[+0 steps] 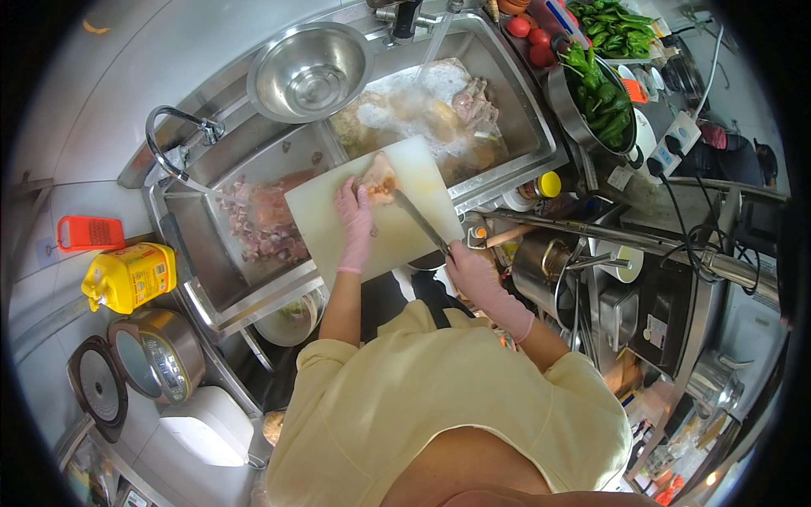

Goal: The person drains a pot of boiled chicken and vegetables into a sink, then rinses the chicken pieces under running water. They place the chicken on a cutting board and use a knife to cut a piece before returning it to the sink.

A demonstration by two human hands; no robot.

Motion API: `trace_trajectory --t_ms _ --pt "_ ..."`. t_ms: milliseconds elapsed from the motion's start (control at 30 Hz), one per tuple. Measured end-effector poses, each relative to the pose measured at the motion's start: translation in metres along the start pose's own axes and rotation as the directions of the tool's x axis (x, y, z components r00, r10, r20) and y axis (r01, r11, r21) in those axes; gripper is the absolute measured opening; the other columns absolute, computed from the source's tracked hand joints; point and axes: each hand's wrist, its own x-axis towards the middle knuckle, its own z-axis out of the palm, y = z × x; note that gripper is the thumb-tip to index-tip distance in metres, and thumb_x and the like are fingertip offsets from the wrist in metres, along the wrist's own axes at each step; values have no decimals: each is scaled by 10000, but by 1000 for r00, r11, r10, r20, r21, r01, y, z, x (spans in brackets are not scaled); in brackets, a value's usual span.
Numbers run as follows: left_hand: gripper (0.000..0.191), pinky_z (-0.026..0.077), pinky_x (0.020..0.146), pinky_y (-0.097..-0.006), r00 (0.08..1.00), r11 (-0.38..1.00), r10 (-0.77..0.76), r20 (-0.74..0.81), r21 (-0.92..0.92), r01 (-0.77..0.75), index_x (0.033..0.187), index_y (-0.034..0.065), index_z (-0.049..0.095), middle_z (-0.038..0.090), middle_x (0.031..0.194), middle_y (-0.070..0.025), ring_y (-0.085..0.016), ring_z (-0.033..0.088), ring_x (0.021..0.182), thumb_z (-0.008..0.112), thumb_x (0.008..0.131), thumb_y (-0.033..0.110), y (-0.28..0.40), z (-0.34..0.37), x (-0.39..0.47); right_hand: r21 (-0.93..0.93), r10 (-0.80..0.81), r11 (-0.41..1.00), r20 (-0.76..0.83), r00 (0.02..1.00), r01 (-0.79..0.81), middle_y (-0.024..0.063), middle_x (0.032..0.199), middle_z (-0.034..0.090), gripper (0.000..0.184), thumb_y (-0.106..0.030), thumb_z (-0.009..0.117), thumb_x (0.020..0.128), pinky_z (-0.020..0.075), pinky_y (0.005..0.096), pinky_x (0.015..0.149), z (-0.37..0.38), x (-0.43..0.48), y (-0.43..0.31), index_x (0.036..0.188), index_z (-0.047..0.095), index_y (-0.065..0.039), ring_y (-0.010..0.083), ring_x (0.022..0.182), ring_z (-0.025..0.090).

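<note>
A white cutting board (405, 237) lies across the double steel sink. On its far part sits a pale piece of raw meat (380, 174) with a brownish patch. My left hand (353, 212), in a pink glove, touches the near-left side of the meat with its fingers. In my right hand (472, 269), also gloved in pink, is the handle of a long knife (421, 218). Its blade points up and left, with the tip at the meat's right edge. A small dark scrap lies beside my left hand.
The left basin (209, 266) holds cut raw meat (266, 218). Water runs into the right basin (526, 120), where larger pieces (475, 104) lie in foamy water. A steel bowl (310, 73) rests on the sink's back edge. At right stands a pot of green peppers (599, 101); a power strip (675, 146) hangs nearby.
</note>
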Motion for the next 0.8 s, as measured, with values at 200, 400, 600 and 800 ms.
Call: trace_trajectory --t_ms 200,400,600,800 --pt "467 326 1010 -469 1000 996 -5 0 93 5 1274 54 483 510 1218 -218 -386 447 1143 569 870 273 -5 -4 -6 59 -52 997 -49 997 54 235 759 604 174 -163 543 876 468 523 609 12 32 -15 961 470 -30 437 703 591" --pt "485 325 1017 -464 1000 984 -15 2 179 14 1264 55 498 511 1235 -203 -383 445 1152 593 852 292 -8 -4 -9 74 -51 996 -25 998 53 241 743 605 177 -165 531 880 475 518 648 23 50 -23 964 481 -17 437 721 597" --pt "478 320 1022 -452 1000 962 -17 4 272 15 1278 70 493 505 1242 -176 -361 447 1147 571 869 304 -4 -2 -11 25 -23 999 7 1000 23 222 771 616 132 -141 502 856 487 505 658 23 56 -33 907 500 -18 411 723 614" --pt "470 307 1031 -451 999 945 45 25 323 -51 1309 82 460 479 1275 -160 -347 430 1175 529 903 309 5 -6 -17 8 13 1000 73 997 -14 238 780 620 139 -129 498 854 491 501 672 24 77 -47 932 504 -14 428 743 613"
